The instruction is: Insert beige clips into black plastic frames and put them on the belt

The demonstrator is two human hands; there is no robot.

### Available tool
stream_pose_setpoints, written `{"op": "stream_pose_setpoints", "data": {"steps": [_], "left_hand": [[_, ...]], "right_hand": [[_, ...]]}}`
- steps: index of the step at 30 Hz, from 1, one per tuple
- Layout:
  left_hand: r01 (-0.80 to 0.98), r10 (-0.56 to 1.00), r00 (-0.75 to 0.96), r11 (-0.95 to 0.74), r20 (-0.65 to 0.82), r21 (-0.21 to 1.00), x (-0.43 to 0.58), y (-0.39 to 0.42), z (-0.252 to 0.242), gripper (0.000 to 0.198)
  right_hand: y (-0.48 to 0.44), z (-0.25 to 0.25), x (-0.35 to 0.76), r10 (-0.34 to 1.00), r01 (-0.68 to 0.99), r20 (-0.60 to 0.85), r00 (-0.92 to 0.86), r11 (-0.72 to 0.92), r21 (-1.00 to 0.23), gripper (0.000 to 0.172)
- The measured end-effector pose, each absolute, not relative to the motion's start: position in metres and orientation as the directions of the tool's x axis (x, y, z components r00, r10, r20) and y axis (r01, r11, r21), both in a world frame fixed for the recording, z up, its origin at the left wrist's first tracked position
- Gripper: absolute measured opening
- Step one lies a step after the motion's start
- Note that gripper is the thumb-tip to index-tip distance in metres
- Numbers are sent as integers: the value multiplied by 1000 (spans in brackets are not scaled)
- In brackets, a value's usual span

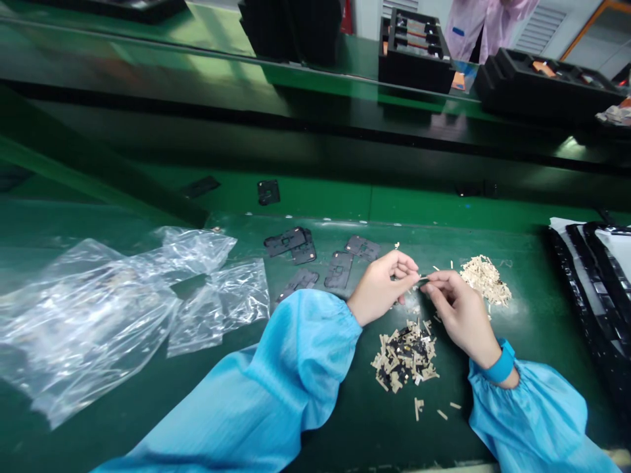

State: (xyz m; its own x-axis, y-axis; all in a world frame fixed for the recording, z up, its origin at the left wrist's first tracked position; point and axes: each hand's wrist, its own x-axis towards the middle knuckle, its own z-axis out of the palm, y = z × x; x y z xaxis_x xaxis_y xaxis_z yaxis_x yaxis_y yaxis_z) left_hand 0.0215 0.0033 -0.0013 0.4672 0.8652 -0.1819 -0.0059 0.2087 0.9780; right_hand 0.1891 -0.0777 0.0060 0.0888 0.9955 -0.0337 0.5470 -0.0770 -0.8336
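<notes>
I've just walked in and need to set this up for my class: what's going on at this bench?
A person's left hand and right hand meet at a small dark piece, too small to identify. On the green table, a mixed pile of tan and dark bits lies nearer the person; a paler pile lies beyond the right hand. Flat black parts and clear plastic bags lie leftward.
</notes>
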Motion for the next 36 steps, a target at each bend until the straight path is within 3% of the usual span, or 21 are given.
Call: {"op": "stream_pose_setpoints", "data": {"steps": [5,9,17,28,36], "left_hand": [[-28,886,436,188,-158,982,21,6,-4,20],[17,873,468,146,-137,989,19,6,-3,22],[63,857,492,140,-153,988,19,4,-3,13],[37,857,498,129,-130,991,21,-3,-8,13],[211,880,475,-110,-4,971,21,-7,-10,11]], "right_hand": [[-80,17,186,984,622,-133,-116,-33,-782,11],[-81,23,182,944,568,-249,-215,-87,-818,11],[-75,8,186,980,391,-146,139,-189,-901,26],[-77,1,180,977,377,-96,189,-163,-912,28],[-76,0,180,969,271,-133,208,-188,-944,27]]}}
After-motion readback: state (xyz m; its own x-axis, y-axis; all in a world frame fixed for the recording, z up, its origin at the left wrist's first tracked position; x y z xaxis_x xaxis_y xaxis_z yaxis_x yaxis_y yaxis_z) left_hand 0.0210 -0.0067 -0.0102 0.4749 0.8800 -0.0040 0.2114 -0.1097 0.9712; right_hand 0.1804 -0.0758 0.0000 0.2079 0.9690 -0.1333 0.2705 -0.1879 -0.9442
